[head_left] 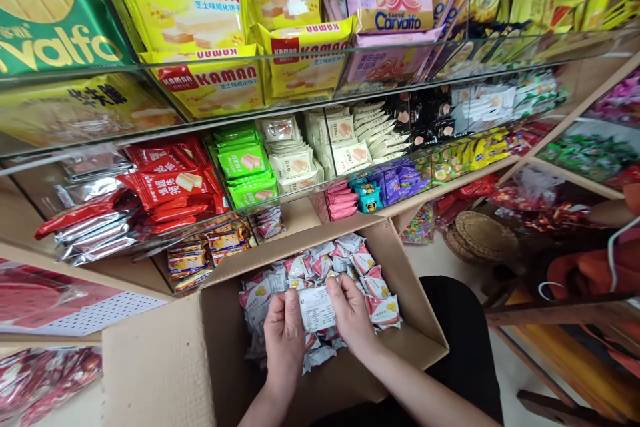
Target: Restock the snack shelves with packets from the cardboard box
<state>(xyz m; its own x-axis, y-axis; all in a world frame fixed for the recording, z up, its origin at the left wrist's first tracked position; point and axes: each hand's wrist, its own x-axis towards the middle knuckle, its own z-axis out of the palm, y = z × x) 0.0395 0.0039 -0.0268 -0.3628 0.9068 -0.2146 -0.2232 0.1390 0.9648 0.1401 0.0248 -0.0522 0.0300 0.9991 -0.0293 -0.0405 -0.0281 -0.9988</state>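
My left hand [284,332] and my right hand [349,307] pinch the two ends of a small snack packet [318,308], its white back with printed text turned up toward me. Both hands are over an open cardboard box [159,363]. Inside the box lies a heap of small wrapped snacks [379,281], white and pinkish-red with yellow pictures. The packet's ends are covered by my thumbs and fingers.
Glass-fronted shelves rise behind the box, with yellow wafer packs [187,7], red packets [173,180], green packets [245,161] and purple packets [405,180]. Woven baskets [483,238] stand at right beside a wooden stool [560,312]. A black-clad leg [457,340] touches the box's right side.
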